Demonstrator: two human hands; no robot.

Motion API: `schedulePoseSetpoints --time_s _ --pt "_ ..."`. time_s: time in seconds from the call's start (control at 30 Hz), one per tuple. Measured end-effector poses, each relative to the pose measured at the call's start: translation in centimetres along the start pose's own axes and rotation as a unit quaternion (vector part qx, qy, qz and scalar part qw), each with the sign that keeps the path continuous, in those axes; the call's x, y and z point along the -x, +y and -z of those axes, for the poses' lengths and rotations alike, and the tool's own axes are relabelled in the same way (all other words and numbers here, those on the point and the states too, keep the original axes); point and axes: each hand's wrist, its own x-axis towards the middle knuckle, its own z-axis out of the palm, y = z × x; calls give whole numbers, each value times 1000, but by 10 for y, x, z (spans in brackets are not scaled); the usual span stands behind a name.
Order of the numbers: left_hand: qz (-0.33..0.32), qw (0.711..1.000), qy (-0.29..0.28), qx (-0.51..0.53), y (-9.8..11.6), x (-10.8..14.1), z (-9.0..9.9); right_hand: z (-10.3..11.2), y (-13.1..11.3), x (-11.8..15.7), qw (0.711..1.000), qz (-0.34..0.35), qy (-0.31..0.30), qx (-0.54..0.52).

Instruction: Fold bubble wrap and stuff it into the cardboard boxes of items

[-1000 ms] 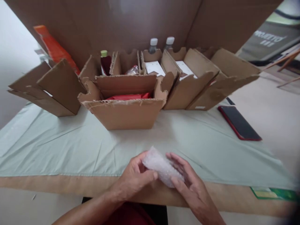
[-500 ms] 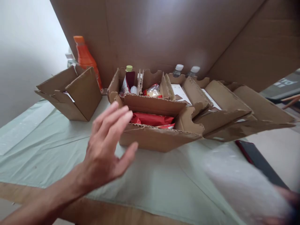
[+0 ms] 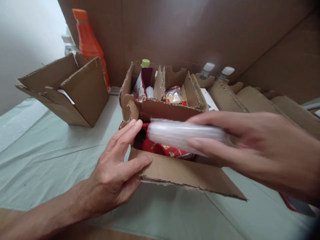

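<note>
In the head view, my right hand grips a flat bundle of clear bubble wrap, blurred by motion. The bundle is over the open top of a cardboard box, whose front flap leans outward. Red printed packets lie inside that box, partly hidden beneath the bubble wrap. At the box's left end, my left hand holds the cardboard, thumb on the front flap and fingertips against the side wall.
Several cardboard bins stand behind, one holding a wrapped snack. Another open box sits left, before an orange bottle. White-capped bottles stand at the back. A dark phone-like slab lies at lower right.
My right hand has brought the bubble wrap from the lower right to above the box. My left hand has taken hold of the box's left end, and its front flap now tilts outward.
</note>
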Motion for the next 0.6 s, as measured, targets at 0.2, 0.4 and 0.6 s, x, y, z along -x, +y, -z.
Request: schedulePoseSetpoints --time_s 0.2,0.4,0.6 --pt "8 1000 7 22 -1 6 -4 -60 -51 -95 949 -32 -247 193" --pt "15 999 11 47 -5 12 -7 -98 -44 -97 940 61 -269 201" --pt "12 998 42 54 -2 10 -12 -88 -39 -82 966 -3 -212 150"
